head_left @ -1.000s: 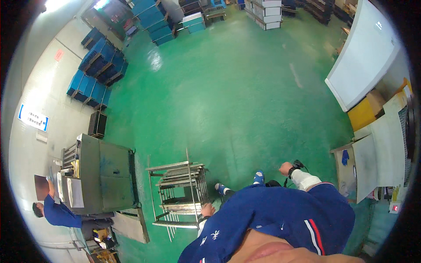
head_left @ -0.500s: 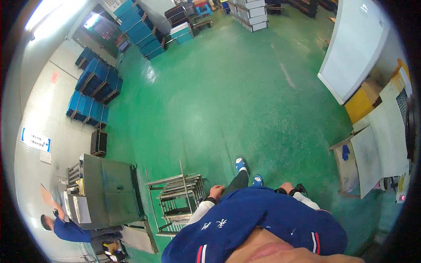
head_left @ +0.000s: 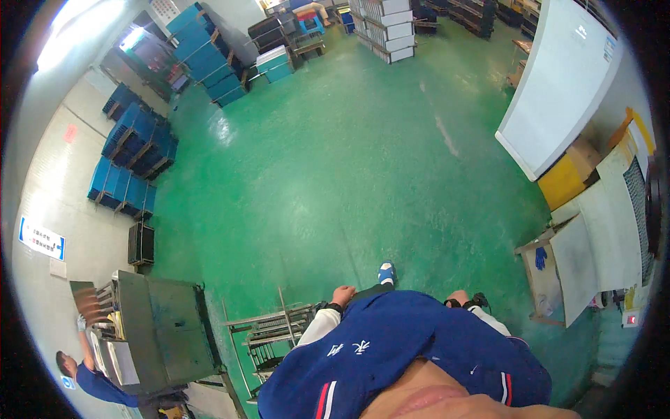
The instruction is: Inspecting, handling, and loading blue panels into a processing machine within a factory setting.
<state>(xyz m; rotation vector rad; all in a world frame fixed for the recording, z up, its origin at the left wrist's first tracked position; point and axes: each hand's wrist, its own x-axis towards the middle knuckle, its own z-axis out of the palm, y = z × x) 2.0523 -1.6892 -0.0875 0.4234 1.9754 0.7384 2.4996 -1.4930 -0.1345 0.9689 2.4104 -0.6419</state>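
Presently, at lower centre, left hand [head_left: 343, 295] hangs curled inward near metal rack [head_left: 271, 328]; right hand [head_left: 458, 297]: grip I cannot tell.

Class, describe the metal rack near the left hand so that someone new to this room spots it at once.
Find the large grey cabinet at the lower left of the green floor. Just right of it, near the person's left hand, stands the metal rack. Unlike the solid-sided cabinet, it is an open frame of thin bars.
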